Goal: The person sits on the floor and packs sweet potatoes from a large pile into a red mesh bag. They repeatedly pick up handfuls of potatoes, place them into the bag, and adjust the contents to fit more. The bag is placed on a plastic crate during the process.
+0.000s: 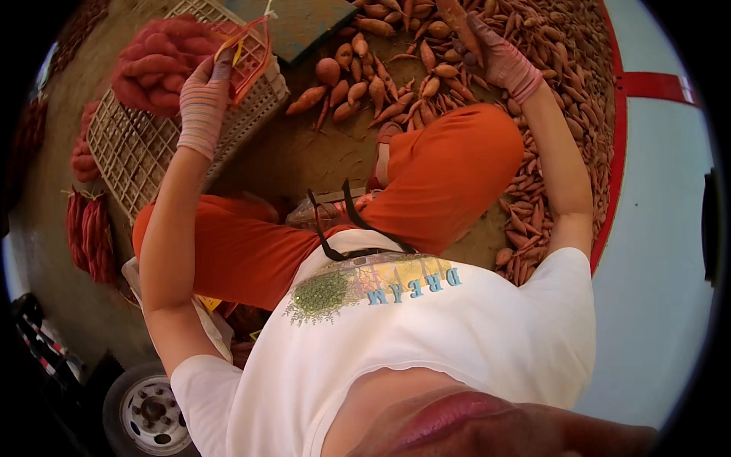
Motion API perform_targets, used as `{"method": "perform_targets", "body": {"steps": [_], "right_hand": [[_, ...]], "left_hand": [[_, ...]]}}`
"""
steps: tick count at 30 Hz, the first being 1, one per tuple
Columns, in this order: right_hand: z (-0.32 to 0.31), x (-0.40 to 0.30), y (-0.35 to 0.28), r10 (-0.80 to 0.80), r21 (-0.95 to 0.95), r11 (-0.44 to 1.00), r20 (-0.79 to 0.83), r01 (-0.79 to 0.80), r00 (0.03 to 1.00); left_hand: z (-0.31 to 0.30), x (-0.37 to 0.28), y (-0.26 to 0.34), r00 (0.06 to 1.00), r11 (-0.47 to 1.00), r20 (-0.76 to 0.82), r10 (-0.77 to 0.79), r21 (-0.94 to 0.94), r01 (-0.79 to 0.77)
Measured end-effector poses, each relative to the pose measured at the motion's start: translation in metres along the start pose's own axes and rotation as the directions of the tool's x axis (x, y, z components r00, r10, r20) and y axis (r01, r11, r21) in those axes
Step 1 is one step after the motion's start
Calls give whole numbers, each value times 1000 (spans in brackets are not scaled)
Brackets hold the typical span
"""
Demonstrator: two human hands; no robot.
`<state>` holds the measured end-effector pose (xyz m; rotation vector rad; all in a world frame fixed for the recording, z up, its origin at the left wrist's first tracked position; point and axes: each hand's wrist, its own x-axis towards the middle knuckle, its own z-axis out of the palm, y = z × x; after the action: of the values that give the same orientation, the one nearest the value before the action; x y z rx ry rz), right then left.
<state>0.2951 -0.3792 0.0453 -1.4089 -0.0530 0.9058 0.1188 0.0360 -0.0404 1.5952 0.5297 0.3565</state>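
Note:
My left hand (207, 103), in a striped knit glove, pinches the edge of a red mesh bag (157, 65) filled with sweet potatoes. The bag lies on an upturned plastic crate (134, 137), with its orange-edged mouth beside my fingers. My right hand (502, 60), in a pinkish glove with dark fingertips, is closed on a long sweet potato (461, 25) above the big pile. Under and around that hand lie loose sweet potatoes (431, 85) of many sizes.
A large heap of sweet potatoes (571, 97) curves along a red-edged pale blue panel (657, 171). Filled red mesh bags (91, 234) lie beyond the crate. A worn green board (302, 25) stands at the top, and a vehicle wheel (151, 408) is at lower left.

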Motion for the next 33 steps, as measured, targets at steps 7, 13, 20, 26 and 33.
{"method": "perform_targets", "body": {"steps": [7, 13, 20, 26, 33], "right_hand": [[176, 52, 34, 216, -241, 962, 392, -126, 894], [233, 170, 115, 339, -326, 892, 25, -313, 940], [266, 224, 125, 329, 648, 386, 567, -656, 755], [293, 240, 125, -211, -162, 960, 125, 230, 969], [298, 252, 118, -497, -540, 704, 88, 460, 863]], "left_hand": [[3, -30, -8, 947, 847, 65, 314, 431, -311], [12, -34, 11, 911, 747, 107, 398, 539, -389], [11, -33, 10, 894, 713, 128, 429, 560, -422], [8, -35, 19, 918, 733, 152, 366, 561, -385], [7, -38, 23, 955, 774, 186, 230, 560, -295]]}}
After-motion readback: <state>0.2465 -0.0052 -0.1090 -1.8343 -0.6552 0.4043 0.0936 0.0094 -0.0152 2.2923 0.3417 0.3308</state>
